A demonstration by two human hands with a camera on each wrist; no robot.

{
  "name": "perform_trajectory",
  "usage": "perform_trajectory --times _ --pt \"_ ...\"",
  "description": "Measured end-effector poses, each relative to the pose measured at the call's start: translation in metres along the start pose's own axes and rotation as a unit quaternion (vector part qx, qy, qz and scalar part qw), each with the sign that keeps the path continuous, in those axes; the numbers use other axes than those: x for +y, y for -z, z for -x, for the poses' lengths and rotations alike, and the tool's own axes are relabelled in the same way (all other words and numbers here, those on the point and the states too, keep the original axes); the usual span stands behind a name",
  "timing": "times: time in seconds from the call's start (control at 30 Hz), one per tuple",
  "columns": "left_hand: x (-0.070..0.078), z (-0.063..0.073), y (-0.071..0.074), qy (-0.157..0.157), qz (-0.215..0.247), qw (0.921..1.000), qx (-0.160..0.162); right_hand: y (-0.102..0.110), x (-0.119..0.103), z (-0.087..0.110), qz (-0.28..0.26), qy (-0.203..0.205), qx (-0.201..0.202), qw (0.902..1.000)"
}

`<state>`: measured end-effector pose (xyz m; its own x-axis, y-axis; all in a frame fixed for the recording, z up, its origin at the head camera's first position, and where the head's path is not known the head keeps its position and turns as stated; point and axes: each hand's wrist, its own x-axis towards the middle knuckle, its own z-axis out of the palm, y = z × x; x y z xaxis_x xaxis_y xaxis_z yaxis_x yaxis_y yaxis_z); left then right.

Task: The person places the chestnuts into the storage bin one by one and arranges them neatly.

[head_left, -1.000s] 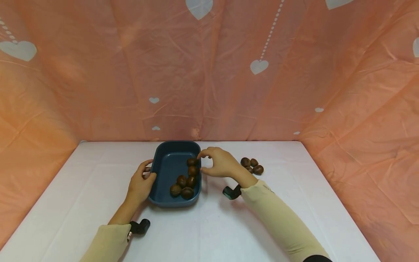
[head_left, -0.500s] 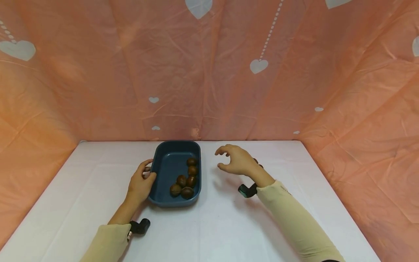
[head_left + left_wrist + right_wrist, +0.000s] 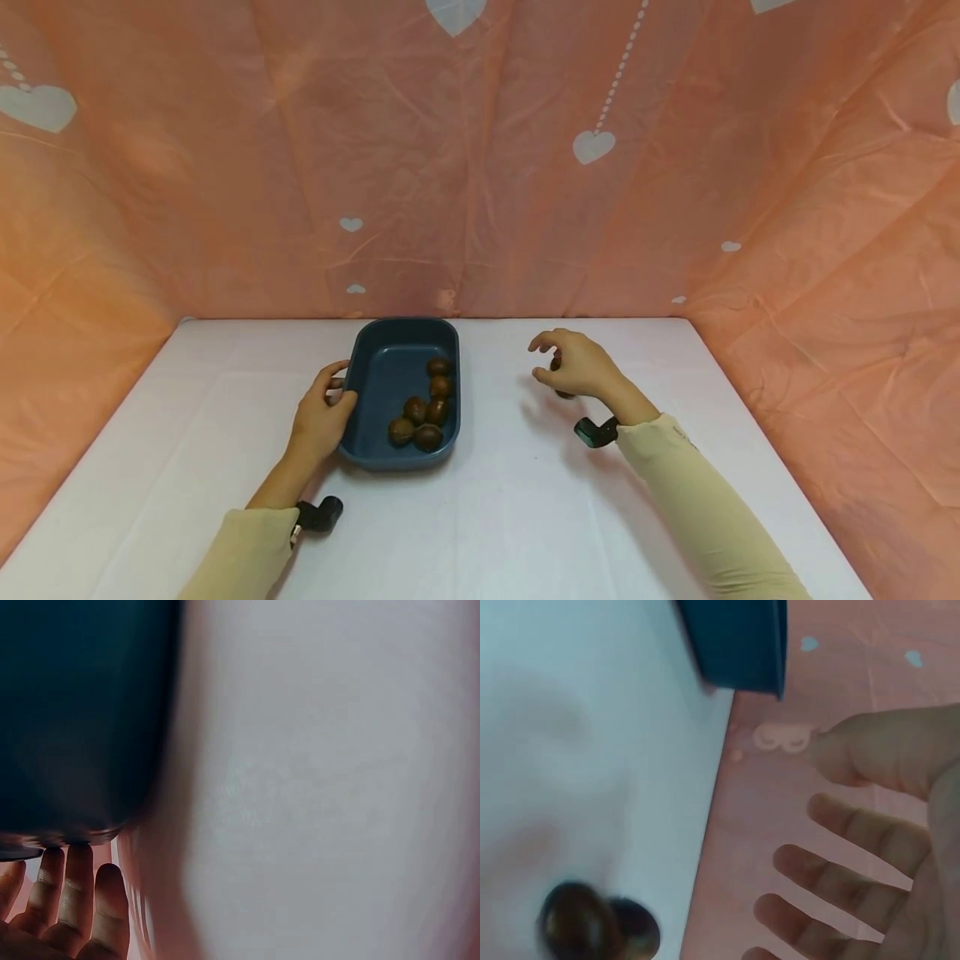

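An orange, creased cloth backdrop with white hearts (image 3: 517, 208) is rising behind and along both sides of a white-covered table (image 3: 487, 533), which is filling the lower part of the head view. Two pale yellow-green fabric sleeves (image 3: 705, 508) are reaching in from the near edge, one around each of the person's forearms. A dark blue, rounded rectangular tray with raised walls (image 3: 390, 375) is standing left of the table's middle, its long sides running toward the far edge. The right hand (image 3: 585, 367) is hovering to the right of the tray, its lightly bent fingers spreading apart from the thumb and holding nothing. The left hand (image 3: 322, 417) is resting against the tray's left side, its straight fingers touching the outer wall and its thumb lying at the rim, apart from them. Small black wrist cameras (image 3: 322, 514) are sitting at both wrists. Six glossy, round brown chestnuts (image 3: 438, 411) are lying inside the tray, toward its right and near sides. More brown chestnuts (image 3: 577, 922) are lying on the table by the right hand, which is partly covering them in the head view; two are showing side by side in the right wrist view.
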<state>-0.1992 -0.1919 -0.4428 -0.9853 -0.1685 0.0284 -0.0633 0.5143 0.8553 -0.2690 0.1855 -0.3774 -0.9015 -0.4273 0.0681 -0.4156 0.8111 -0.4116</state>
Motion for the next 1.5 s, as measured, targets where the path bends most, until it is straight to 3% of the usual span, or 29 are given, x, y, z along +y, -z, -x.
perform_trajectory --times 0.53,1.13,1.5 --pt "-0.001 -0.001 -0.001 -0.003 0.002 1.0 0.0 -0.014 0.04 0.016 0.039 -0.03 0.006 0.9988" --pt "-0.004 -0.001 -0.001 -0.01 0.001 0.9999 0.003 -0.024 0.051 0.021 0.09 -0.056 -0.003 0.9943" --pt "-0.004 0.0 -0.002 -0.003 -0.001 1.0 0.002 -0.027 0.051 0.021 0.087 -0.059 0.001 0.9945"
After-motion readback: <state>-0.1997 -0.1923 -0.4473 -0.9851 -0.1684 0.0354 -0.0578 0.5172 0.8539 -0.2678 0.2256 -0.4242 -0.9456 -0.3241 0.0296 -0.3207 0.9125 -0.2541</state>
